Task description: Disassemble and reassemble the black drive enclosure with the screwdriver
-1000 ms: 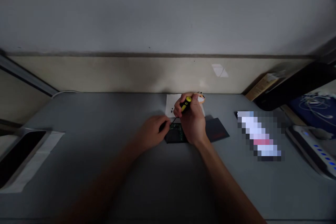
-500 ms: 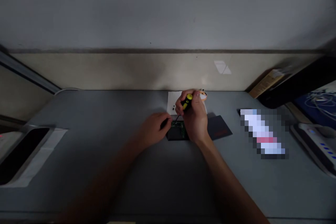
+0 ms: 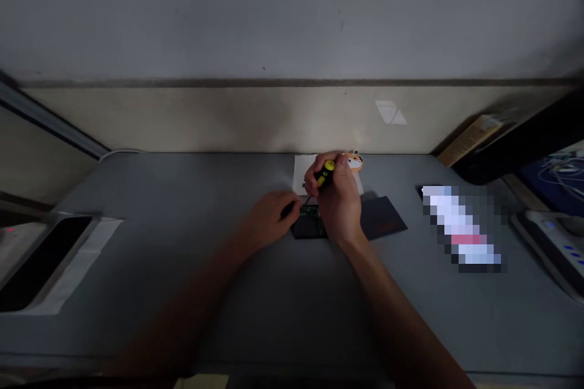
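Observation:
My right hand [image 3: 340, 197] is closed round the black and yellow handle of a screwdriver [image 3: 326, 171]. Its thin shaft slants down to the left, toward a flat dark case with a green circuit board [image 3: 308, 225] lying on the table. My left hand [image 3: 272, 216] is curled at the case's left edge, thumb and fingers pinched on it. Where the screwdriver tip meets the board is too dim to make out. Partly under my right wrist, a flat dark panel [image 3: 384, 217] rests beside the case.
Behind my hands lie a white paper [image 3: 300, 171] and an orange-and-white animal-shaped item [image 3: 354, 161]. On the right are a pixelated bright-screened object [image 3: 463, 228] and a light device with blue marks [image 3: 552, 249]. A dark phone-like slab [image 3: 48, 261] sits on paper at left.
The view has shifted slightly, so the whole scene sits a little higher and to the right. Both hands keep their hold, and the screwdriver stays over the board.

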{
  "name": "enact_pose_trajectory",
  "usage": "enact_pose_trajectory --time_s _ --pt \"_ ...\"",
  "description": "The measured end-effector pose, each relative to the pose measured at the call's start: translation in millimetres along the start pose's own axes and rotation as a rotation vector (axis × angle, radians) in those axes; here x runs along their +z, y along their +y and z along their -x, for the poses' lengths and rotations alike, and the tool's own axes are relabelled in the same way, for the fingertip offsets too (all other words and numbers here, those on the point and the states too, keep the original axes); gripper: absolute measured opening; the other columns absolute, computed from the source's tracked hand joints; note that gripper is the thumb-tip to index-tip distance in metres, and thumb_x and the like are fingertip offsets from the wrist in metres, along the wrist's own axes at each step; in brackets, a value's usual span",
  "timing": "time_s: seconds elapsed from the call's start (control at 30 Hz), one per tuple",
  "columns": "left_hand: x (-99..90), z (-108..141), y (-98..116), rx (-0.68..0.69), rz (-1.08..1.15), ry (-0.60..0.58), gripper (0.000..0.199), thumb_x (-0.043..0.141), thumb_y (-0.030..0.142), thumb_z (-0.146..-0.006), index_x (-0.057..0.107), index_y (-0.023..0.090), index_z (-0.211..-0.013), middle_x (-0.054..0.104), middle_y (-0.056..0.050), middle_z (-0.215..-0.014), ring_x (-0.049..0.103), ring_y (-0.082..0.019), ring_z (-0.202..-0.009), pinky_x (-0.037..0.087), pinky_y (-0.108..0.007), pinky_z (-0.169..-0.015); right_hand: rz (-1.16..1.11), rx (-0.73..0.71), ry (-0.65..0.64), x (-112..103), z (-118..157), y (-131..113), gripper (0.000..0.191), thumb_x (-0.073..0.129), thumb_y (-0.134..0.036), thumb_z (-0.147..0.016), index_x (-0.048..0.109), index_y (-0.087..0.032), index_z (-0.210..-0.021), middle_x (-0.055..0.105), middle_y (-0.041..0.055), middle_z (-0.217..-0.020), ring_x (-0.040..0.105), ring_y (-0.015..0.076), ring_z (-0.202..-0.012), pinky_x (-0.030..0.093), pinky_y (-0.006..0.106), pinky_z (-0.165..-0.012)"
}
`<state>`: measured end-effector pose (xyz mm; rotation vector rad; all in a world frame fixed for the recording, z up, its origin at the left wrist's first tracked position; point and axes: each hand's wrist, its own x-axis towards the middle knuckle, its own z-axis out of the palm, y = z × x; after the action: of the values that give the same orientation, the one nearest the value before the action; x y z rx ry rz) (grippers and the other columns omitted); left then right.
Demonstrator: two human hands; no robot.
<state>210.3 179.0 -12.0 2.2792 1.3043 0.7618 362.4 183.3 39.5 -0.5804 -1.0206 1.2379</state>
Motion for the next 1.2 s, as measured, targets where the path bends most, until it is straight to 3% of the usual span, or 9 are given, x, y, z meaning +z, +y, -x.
enact_pose_trajectory --time_s 1.2 --pt "-2.8 1.3 2.4 0.016 -0.023 -0.016 0.025 0.043 0.03 -0.104 0.064 0.022 -0.094 0.07 -0.004 -0.088 0.065 -0.02 -0.083 0.052 -0.034 -0.081 -0.037 0.036 0.053 -1.1 -3.2 -6.8 0.045 0.052 -0.067 -0.099 0.053 -0.025 -0.082 0.042 -0.0047 -0.064 0.037 0.0122 -0.054 0.034 0.029 -0.055"
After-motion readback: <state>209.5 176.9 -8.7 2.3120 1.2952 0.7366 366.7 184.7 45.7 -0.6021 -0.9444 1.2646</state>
